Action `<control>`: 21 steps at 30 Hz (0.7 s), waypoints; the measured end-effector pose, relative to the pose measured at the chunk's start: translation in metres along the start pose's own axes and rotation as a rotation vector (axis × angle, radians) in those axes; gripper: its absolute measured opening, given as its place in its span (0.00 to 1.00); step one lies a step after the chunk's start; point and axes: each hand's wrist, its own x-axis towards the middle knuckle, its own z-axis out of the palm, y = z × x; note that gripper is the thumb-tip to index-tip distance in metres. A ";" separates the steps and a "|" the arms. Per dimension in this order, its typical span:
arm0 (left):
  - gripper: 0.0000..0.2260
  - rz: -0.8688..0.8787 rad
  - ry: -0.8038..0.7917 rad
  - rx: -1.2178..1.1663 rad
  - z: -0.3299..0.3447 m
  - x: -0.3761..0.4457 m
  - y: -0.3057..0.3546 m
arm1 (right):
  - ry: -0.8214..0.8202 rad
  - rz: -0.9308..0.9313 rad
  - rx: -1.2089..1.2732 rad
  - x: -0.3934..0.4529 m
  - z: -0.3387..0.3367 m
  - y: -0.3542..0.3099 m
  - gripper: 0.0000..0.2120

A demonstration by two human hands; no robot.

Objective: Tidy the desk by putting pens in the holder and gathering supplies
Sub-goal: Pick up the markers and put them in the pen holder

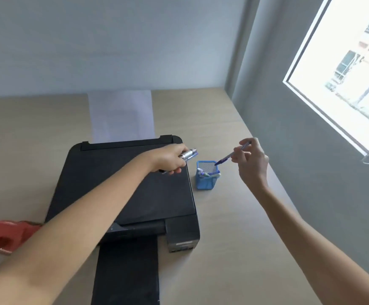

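- On the tabletop (234, 227), just right of the black printer (122, 183), stands the blue holder (206, 180) with some pens already inside.
- The right hand (252, 160) pinches one pen (232, 154), tip down, over the holder's open top.
- The left hand (169, 160) is closed around a bunch of pens (189, 154), held above the printer.
- Step now, I think: dropping pens in.
- Next: lower the tip into the holder, then let go.
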 end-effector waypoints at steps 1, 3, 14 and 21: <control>0.12 -0.021 -0.009 0.041 0.009 0.025 0.010 | -0.009 0.006 -0.022 0.009 0.002 0.011 0.02; 0.12 -0.093 -0.015 0.070 0.024 0.068 0.026 | -0.054 0.021 -0.060 0.022 0.012 0.032 0.04; 0.15 -0.299 0.150 0.294 0.069 0.169 0.027 | -0.480 -0.054 -0.413 0.044 0.062 0.123 0.10; 0.28 -0.568 0.266 -0.428 0.080 0.168 0.030 | -0.482 0.344 -0.063 0.030 0.063 0.121 0.24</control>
